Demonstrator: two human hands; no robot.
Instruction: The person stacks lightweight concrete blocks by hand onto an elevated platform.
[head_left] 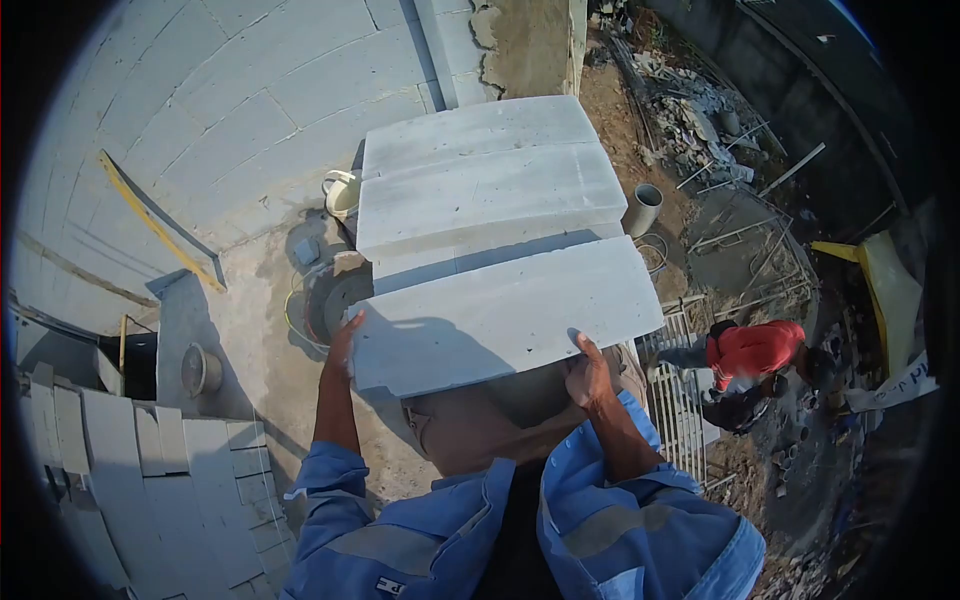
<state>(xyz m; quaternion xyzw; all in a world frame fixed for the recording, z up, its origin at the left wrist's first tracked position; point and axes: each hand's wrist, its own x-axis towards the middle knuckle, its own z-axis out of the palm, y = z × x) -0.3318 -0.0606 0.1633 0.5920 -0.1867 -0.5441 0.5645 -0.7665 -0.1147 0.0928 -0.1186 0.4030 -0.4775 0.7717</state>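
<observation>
A long pale grey block (505,315) lies across in front of my body, tilted slightly up to the right. At its left end my left hand (343,345) grips the edge, the thumb along the side. My right hand (588,375) holds the near edge toward the right, thumb on the top face and the other fingers hidden below. Just beyond the held block, more pale blocks (490,190) lie side by side, with a shadow along the nearer one.
Left of the blocks are a round tub (335,300) and a white bucket (343,195). A yellow level (160,222) leans at the wall. Stacked blocks (190,490) fill the lower left. A person in red (757,352) bends at the right, beyond a metal grating (680,400).
</observation>
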